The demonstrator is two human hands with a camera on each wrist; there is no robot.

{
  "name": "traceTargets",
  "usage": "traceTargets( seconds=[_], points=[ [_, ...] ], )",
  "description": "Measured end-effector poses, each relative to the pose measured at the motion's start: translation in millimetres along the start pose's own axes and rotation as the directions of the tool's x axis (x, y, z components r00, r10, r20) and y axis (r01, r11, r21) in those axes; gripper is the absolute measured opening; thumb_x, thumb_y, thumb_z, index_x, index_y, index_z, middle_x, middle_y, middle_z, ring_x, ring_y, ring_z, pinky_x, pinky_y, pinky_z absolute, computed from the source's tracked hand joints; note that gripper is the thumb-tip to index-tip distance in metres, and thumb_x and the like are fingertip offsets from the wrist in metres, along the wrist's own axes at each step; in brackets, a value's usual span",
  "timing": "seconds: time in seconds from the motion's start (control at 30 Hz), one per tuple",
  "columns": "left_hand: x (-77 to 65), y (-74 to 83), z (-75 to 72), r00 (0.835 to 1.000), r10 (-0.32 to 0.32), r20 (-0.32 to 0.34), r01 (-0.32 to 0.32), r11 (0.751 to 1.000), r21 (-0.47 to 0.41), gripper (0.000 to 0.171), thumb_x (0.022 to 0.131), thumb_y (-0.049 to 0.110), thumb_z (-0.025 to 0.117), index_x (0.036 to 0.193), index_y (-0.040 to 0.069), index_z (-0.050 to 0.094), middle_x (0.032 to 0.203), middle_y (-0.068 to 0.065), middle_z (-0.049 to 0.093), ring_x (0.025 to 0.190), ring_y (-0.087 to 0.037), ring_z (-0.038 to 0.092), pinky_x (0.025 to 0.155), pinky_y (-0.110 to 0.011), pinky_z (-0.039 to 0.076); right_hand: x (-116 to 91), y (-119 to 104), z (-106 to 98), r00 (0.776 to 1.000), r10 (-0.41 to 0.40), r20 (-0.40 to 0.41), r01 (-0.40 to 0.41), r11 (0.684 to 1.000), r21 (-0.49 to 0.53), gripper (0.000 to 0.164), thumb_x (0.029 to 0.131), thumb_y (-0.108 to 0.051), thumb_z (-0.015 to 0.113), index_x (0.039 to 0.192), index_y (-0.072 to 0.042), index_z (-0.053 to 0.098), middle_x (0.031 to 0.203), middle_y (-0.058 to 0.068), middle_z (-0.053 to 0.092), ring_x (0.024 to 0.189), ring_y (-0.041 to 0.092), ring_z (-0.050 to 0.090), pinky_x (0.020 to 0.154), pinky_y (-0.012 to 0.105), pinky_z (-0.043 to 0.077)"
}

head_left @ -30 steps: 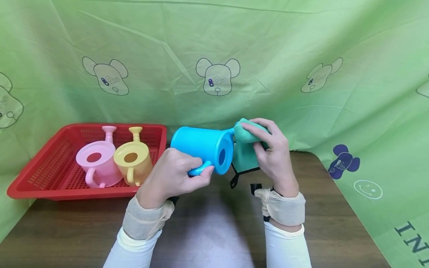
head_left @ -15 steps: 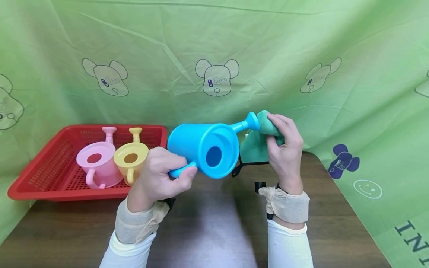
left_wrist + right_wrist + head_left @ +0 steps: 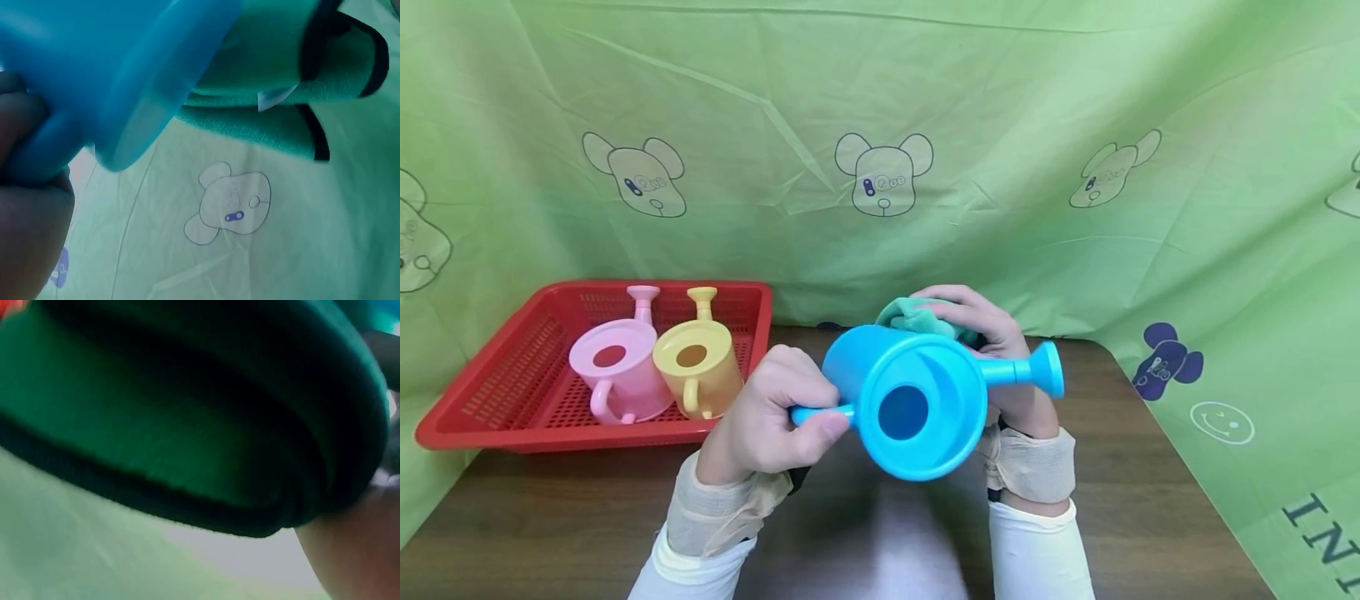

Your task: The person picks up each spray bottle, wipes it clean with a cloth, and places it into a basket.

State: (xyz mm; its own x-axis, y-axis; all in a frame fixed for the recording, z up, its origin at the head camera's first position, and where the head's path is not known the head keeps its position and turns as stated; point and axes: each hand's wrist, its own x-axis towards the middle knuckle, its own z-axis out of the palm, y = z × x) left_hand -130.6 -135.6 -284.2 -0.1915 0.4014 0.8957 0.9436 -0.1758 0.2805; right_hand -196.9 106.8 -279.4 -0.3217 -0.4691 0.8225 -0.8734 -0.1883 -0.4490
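In the head view a blue toy watering can (image 3: 859,358) is held up above the table, tilted so that its round top opening faces the camera and its spout points right. My left hand (image 3: 782,412) grips the can's handle, with the thumb along it. Behind the can, my right hand (image 3: 981,317) holds a bunched green cloth (image 3: 917,315) by the can's far side; part of that hand is hidden by the can. The left wrist view shows the cloth's folds (image 3: 256,128) with black edging close behind the can. Dark cloth fills most of the right wrist view.
A red plastic basket (image 3: 542,435) stands at the left of the wooden table (image 3: 1135,500). Inside are a pink watering can (image 3: 625,367) and a yellow one (image 3: 707,362), side by side. A green printed curtain (image 3: 985,208) hangs behind.
The blue can has turned further towards the camera and come lower and nearer, its spout swinging right and down. The right hand has moved the cloth from the spout's head to behind the body.
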Motion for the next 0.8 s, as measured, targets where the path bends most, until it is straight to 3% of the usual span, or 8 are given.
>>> traceTargets(
  seconds=[0.13, 0.23, 0.4, 0.53, 0.8],
  points=[
    [-1.0, 3.1, -0.9, 0.998, -0.035, 0.051, 0.041, 0.994, -0.105, 0.039, 0.076, 0.002, 0.058, 0.052, 0.015, 0.031, 0.046, 0.006, 0.029, 0.044, 0.001, 0.024, 0.039, -0.013, 0.017, -0.4, -3.1, 0.1, 0.998, 0.004, 0.067, -0.012, 0.993, 0.118, 0.050, 0.082, 0.016, 0.047, 0.121, -0.010, 0.066, 0.123, 0.016, 0.058, 0.113, 0.034, 0.053, 0.088, 0.036, 0.048],
    [-1.3, 3.3, -1.1, 0.994, -0.042, 0.105, 0.060, 0.984, -0.170, 0.038, 0.077, 0.001, 0.056, 0.052, 0.015, 0.031, 0.047, 0.006, 0.028, 0.045, 0.000, 0.023, 0.040, -0.014, 0.016, -2.0, -4.4, -1.1, 0.993, -0.016, 0.114, -0.006, 0.982, 0.190, 0.058, 0.077, 0.022, 0.042, 0.120, -0.008, 0.066, 0.126, 0.019, 0.055, 0.114, 0.036, 0.052, 0.087, 0.036, 0.048],
    [-2.8, 0.4, -0.4, 0.977, -0.077, 0.200, 0.124, 0.964, -0.236, 0.038, 0.080, 0.002, 0.055, 0.052, 0.015, 0.032, 0.046, 0.006, 0.028, 0.046, 0.001, 0.023, 0.040, -0.016, 0.016, -4.3, -6.5, -1.0, 0.983, -0.037, 0.178, -0.016, 0.957, 0.289, 0.053, 0.081, 0.020, 0.042, 0.122, -0.006, 0.065, 0.129, 0.021, 0.052, 0.115, 0.038, 0.050, 0.087, 0.036, 0.048],
    [-4.7, -2.6, 0.4, 0.959, -0.124, 0.257, 0.196, 0.941, -0.277, 0.039, 0.085, 0.006, 0.054, 0.053, 0.015, 0.034, 0.046, 0.006, 0.031, 0.045, 0.002, 0.027, 0.039, -0.018, 0.018, -4.0, -10.3, -1.6, 0.978, -0.091, 0.187, 0.025, 0.946, 0.324, 0.049, 0.084, 0.016, 0.043, 0.122, -0.007, 0.065, 0.129, 0.021, 0.053, 0.117, 0.038, 0.051, 0.090, 0.037, 0.046],
    [-3.2, -2.9, 7.8, 0.909, -0.179, 0.376, 0.310, 0.894, -0.323, 0.038, 0.085, 0.008, 0.056, 0.054, 0.014, 0.036, 0.047, 0.006, 0.036, 0.047, 0.005, 0.033, 0.039, -0.020, 0.022, -4.2, -13.7, -2.5, 0.958, -0.183, 0.219, 0.097, 0.930, 0.354, 0.053, 0.080, 0.018, 0.038, 0.120, -0.005, 0.066, 0.128, 0.022, 0.054, 0.118, 0.040, 0.050, 0.096, 0.044, 0.044]
  ],
)
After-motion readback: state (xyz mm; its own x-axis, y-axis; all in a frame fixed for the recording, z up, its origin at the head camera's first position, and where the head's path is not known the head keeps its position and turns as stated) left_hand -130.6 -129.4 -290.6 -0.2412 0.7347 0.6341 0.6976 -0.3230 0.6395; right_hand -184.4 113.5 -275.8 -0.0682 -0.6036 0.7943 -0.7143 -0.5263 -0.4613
